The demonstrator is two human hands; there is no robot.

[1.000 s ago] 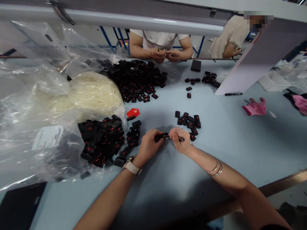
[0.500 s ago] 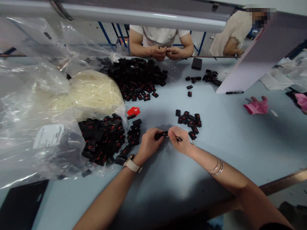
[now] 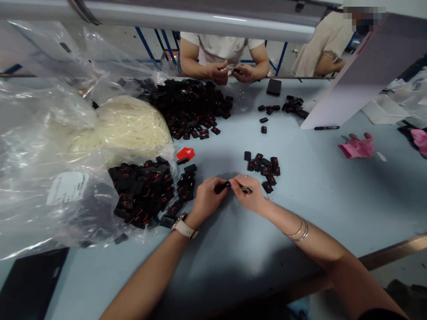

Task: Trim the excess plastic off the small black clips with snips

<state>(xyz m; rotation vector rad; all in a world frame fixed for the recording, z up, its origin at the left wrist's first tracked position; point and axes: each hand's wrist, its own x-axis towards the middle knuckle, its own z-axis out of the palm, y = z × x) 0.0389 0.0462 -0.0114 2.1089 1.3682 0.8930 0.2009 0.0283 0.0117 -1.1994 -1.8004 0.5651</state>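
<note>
Table [image 3: 316,191] unchanged; left hand [image 3: 207,200], right hand [image 3: 248,195] still pinching black clip [image 3: 223,186].

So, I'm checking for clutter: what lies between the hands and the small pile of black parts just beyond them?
Only bare table, in the head view: hands sit just short of the small pile.

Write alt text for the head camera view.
Two hands meet over a pale blue table: the left hand pinches a small black part, the right hand works at it. Piles of black parts lie around.
</note>
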